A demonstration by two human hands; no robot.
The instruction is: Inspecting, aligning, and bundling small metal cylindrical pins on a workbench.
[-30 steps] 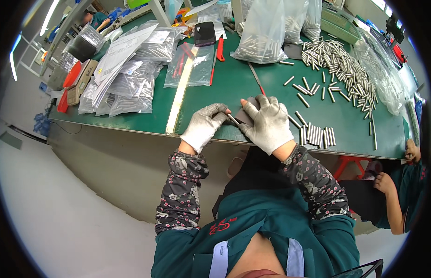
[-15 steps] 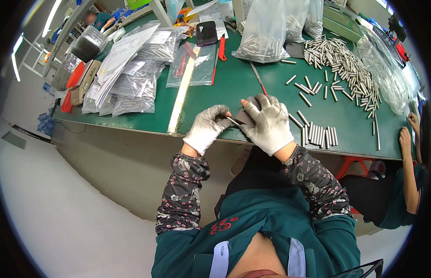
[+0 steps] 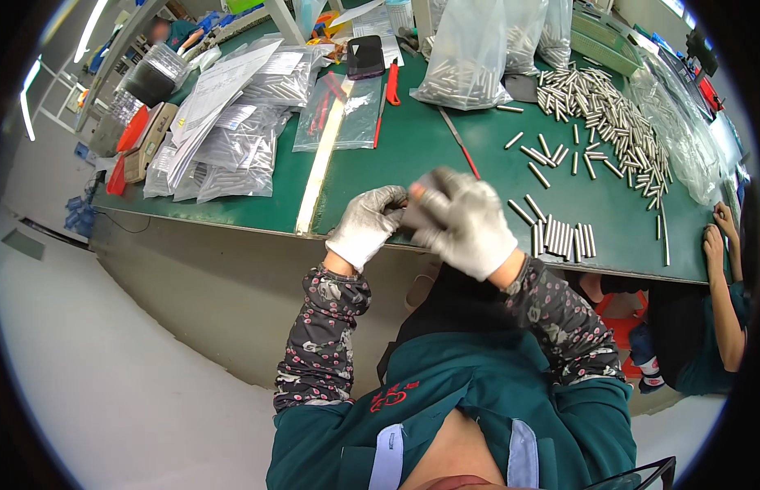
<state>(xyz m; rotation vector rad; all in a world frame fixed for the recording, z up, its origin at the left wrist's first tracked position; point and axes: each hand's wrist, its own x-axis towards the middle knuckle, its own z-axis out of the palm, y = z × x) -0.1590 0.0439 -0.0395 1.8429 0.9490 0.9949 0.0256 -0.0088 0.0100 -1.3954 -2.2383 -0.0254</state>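
At the table's near edge my hands meet, both in pale gloves with bare fingertips. My left hand (image 3: 366,226) is closed in a pinch; the short metal pin seen in it half a second ago is hidden now. Blurred by motion, my right hand (image 3: 471,227) grips a dark grey sheet (image 3: 416,216) and presses it against the left fingertips. Just right of it, a row of shiny metal pins (image 3: 564,239) lies side by side. Several loose pins (image 3: 537,175) are scattered farther back. A thin flat tool with a red end (image 3: 459,144) lies beyond my right hand.
A large pile of metal pins (image 3: 613,114) spreads at the right, near clear bags of pins (image 3: 466,69) and a green basket (image 3: 604,41). Bagged parts with papers (image 3: 225,114), a phone (image 3: 364,57) and a red cutter (image 3: 393,83) lie leftward. A co-worker's hands (image 3: 717,233) rest far right.
My right hand with the grey sheet has shifted slightly left and up and become blurred, covering the pin. My left hand stays nearly still. The co-worker's legs at the right have moved.
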